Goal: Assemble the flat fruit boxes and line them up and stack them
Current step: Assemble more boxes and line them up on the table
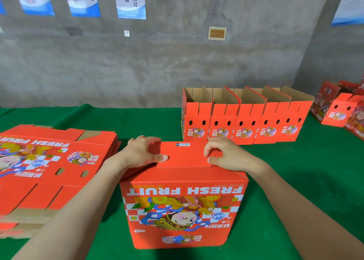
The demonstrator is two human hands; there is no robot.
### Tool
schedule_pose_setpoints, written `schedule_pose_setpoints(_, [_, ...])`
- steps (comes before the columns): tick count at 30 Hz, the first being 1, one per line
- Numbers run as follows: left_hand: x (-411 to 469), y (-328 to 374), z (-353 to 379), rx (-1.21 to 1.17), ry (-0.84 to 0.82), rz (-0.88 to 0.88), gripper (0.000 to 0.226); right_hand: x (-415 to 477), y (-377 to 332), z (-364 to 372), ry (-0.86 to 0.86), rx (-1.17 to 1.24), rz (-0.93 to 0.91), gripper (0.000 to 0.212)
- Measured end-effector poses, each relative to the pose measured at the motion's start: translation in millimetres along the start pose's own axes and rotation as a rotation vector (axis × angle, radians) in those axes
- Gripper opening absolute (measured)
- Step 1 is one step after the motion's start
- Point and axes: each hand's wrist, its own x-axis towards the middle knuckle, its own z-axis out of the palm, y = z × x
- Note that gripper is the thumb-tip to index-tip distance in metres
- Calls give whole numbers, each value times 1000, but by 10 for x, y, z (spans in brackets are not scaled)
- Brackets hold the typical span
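Note:
A red fruit box (183,210) printed FRESH FRUIT stands upside down on the green table, close in front of me. Its upward-facing flaps are folded in, with a red flap (185,157) lying flat on top. My left hand (141,153) grips the box's far left top corner, fingers curled over the edge and thumb pressing on the flap. My right hand (228,155) pinches the flap's right edge between curled fingers and thumb. A thick stack of flat, unfolded boxes (39,171) lies to the left.
Several assembled boxes (242,125) stand in a tight row at the back, open tops up. More red boxes (334,110) sit loosely at the far right. The green table cloth (295,181) runs up to a grey concrete wall with posters.

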Motion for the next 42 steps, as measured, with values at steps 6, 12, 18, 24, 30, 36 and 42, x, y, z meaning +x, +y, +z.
schedule_pose_setpoints(6, [41, 89, 41, 177, -26, -57, 86, 42, 4, 34, -44, -1, 147, 23])
schedule_pose_setpoints(12, [39, 139, 90, 197, 12, -77, 77, 24, -28, 162, -2, -159, 200, 26])
schedule_pose_setpoints(18, [11, 173, 150, 263, 62, -86, 79, 28, -2, 243, 5, -252, 191, 16])
schedule_pose_setpoints(24, [13, 130, 122, 197, 60, -56, 76, 12, 15, 212, 2, -245, 178, 12])
schedule_pose_setpoints(30, [-47, -32, 20, -121, 54, 84, 71, 12, 64, 190, 55, -165, 154, 7])
schedule_pose_setpoints(36, [-85, -239, 75, -115, 41, -87, 82, 36, 146, 177, 170, 23, 197, 21])
schedule_pose_setpoints(42, [-108, -321, 99, -160, 94, -119, 74, -107, 295, 141, 499, 818, 549, 25])
